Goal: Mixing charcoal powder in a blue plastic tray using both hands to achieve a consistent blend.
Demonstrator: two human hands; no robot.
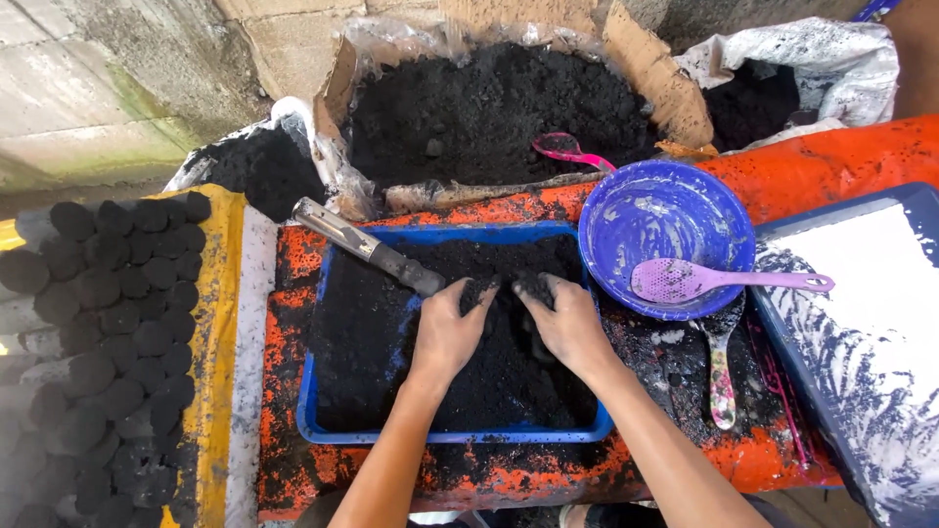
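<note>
Matt black powder (489, 372) (glossy plastic tray (311, 411))

An orange, soot-stained bench (831, 156) carried a blue tray (450, 433) of black powder, a blue bowl (665, 235), and a white-dusted tray (880, 323).

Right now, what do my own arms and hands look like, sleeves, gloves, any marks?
Both arms are bare to the bottom of the picture: no sleeves, gloves, watch or rings show. The left hand and the right hand are smudged with black powder, heaviest on the fingers; the forearms look mostly clean.
</note>
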